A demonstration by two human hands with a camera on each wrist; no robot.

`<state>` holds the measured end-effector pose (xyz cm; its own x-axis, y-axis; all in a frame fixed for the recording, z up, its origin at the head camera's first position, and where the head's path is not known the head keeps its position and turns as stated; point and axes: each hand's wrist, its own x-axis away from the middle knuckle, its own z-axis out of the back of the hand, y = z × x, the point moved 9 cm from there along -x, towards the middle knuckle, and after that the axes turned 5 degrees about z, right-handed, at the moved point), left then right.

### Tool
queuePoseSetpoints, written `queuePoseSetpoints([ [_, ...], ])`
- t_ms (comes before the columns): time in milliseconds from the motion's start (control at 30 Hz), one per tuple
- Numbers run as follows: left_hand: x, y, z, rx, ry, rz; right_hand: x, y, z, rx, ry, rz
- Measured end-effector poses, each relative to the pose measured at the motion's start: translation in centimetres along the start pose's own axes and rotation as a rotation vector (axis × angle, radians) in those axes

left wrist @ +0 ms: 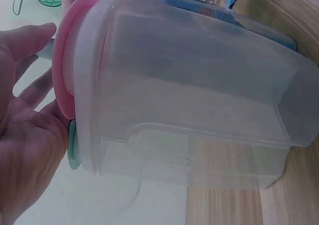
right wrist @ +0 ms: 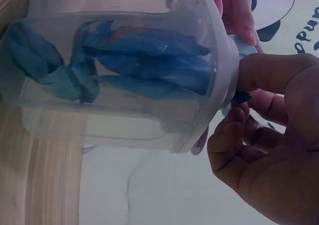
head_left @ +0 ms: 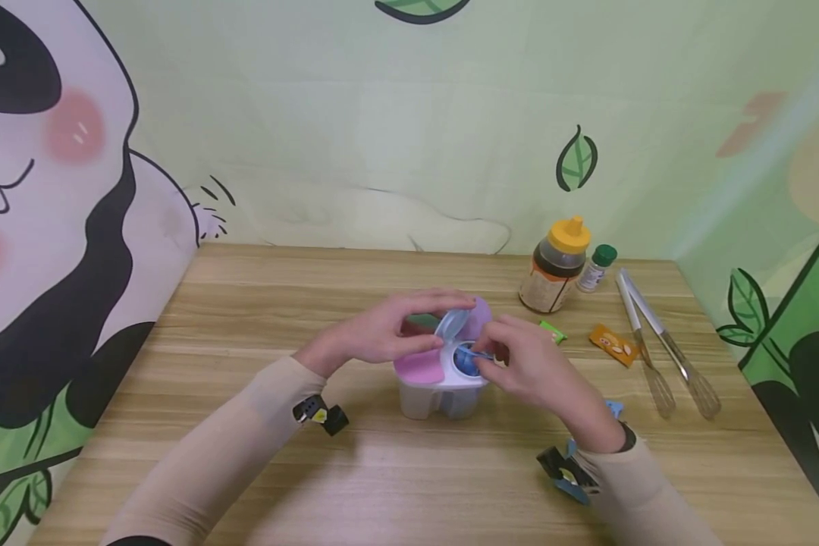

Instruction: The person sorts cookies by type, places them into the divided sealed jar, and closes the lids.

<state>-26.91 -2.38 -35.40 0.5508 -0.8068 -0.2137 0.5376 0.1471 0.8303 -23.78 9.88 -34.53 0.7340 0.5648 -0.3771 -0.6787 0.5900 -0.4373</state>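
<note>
A clear seasoning box (head_left: 444,402) with a white top stands on the table. Pink, purple, green and light blue flip lids cover its compartments, and the light blue lid (head_left: 453,324) is raised. My left hand (head_left: 389,322) holds that raised lid between thumb and fingers, above the pink lid (left wrist: 65,60). With thumb and forefinger, my right hand (head_left: 528,360) pinches the edge of a crinkled blue wrapper (head_left: 465,359) at the round opening. Most of the blue wrapper (right wrist: 149,60) shows through the clear wall, inside the box. What it encloses is hard to make out.
Behind, to the right, stand a yellow-capped bottle (head_left: 553,273) of dark contents and a small green-capped bottle (head_left: 595,271). A green packet (head_left: 553,331), an orange packet (head_left: 614,345) and a metal whisk-ended utensil (head_left: 662,341) lie at the right. Something blue (head_left: 614,408) sits beside my right wrist.
</note>
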Motion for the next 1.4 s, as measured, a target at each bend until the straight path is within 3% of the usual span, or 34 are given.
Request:
queuePoseSetpoints([
  [167, 0.1, -0.1, 0.0, -0.012, 0.0, 0.007, -0.7, -0.3, -0.6, 0.008, -0.09, -0.035],
  [367, 0.1, 0.0, -0.1, -0.016, 0.001, 0.007, -1.0, -0.6, -0.9, 0.049, -0.128, -0.047],
  [467, 0.1, 0.0, -0.1, -0.005, 0.002, 0.004, -1.1, -1.0, -1.1, 0.073, -0.168, -0.006],
  [667, 0.1, 0.1, -0.1, -0.002, 0.001, 0.001, -1.1, -2.5, -2.1, 0.178, -0.294, 0.165],
  [867, 0.1, 0.1, -0.1, -0.008, 0.004, 0.006, -0.9, -2.4, -3.0, 0.188, -0.407, 0.134],
  [967, 0.1, 0.2, -0.1, -0.01, 0.002, 0.001, -0.8, -2.2, -2.7, 0.149, -0.376, 0.116],
  [1200, 0.0, 0.2, -0.1, 0.002, -0.011, -0.019, -0.7, -1.5, -1.2, 0.004, -0.192, 0.113],
  [1400, 0.1, 0.3, 0.0, -0.013, -0.006, -0.029, -0.2, -0.8, 0.2, -0.089, -0.091, 0.083],
])
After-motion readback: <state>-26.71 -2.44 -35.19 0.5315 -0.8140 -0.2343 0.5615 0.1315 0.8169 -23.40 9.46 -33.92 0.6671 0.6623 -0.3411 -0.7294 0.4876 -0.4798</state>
